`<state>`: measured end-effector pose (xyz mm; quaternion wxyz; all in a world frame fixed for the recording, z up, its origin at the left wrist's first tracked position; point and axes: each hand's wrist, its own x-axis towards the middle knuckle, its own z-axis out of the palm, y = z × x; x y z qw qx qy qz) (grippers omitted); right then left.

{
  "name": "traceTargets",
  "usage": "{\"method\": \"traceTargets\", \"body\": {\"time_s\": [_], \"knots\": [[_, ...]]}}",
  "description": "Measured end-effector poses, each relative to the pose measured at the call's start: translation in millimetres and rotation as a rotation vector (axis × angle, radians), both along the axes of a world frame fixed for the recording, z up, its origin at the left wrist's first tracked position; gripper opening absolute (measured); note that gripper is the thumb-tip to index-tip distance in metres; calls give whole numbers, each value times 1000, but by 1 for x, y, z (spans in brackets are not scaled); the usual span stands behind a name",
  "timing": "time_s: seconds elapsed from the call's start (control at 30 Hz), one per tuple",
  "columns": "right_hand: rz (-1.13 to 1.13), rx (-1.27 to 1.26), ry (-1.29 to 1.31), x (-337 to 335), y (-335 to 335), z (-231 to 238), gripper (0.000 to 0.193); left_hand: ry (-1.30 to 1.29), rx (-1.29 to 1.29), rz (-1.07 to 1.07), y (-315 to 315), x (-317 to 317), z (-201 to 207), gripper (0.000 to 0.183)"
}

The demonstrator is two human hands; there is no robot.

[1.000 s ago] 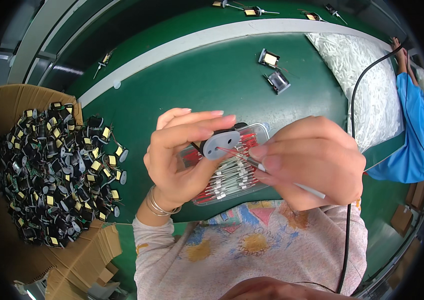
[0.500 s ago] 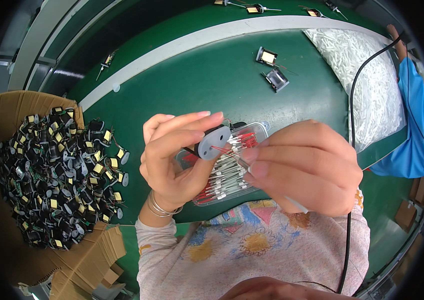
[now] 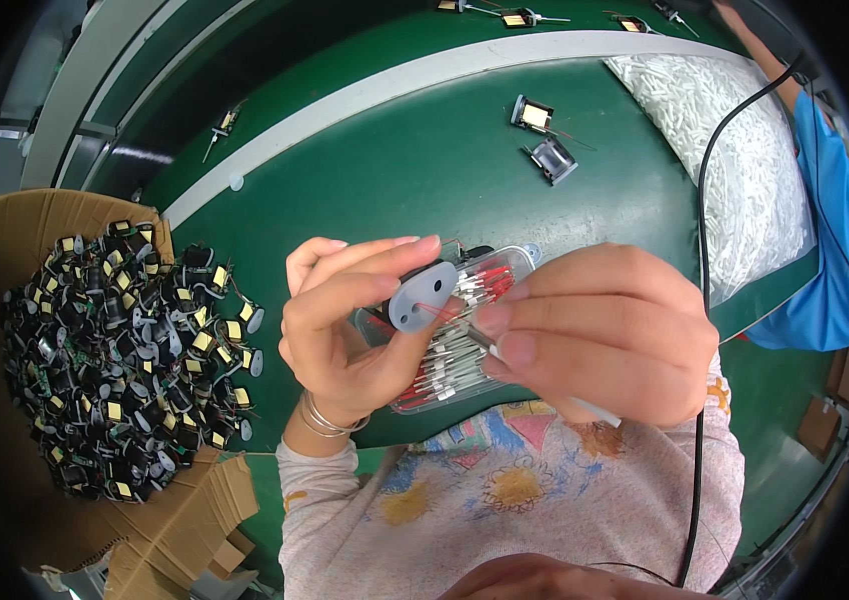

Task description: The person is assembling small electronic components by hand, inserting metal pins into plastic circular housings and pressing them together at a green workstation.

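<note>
My left hand (image 3: 345, 335) pinches a small black part with a grey oval end cap (image 3: 419, 296), held up in front of me with its holes facing the right hand. Thin red wires (image 3: 437, 312) run from the cap toward the fingers of my right hand (image 3: 610, 335). Those fingers are closed on a thin white-and-grey rod (image 3: 599, 411); its pale tip sticks out below the palm and its grey end shows by the thumb. Beneath both hands lies a clear plastic tray (image 3: 415, 408) with several white leads (image 3: 450, 368) with red ends, partly hidden by the hands.
On the left stands a cardboard box (image 3: 70, 200) heaped with black parts (image 3: 125, 370). Two loose black parts (image 3: 552, 160) lie beyond the tray on the green table (image 3: 365, 150). A bag of white tubes (image 3: 735, 160) lies right, crossed by a black cable (image 3: 707, 220). A co-worker's blue sleeve (image 3: 830, 230) is behind.
Both hands keep their grips. The end cap has shifted slightly left and down and turned a little. The co-worker's arm has moved left at the upper right.
</note>
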<state>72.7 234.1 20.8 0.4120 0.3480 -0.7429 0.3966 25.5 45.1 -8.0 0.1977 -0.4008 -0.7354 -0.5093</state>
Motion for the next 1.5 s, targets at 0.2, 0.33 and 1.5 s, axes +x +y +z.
{"method": "traceTargets", "body": {"time_s": [0.2,0.33,1.5], "knots": [[-17,17,-38,2,3,1,31,23,-12,21,0,2,1,49],[-24,53,-71,2,4,3,31,67,-35,56,1,1,3,51],[23,42,-1,-2,5,-3,27,101,-47,77,0,2,2,51]]}}
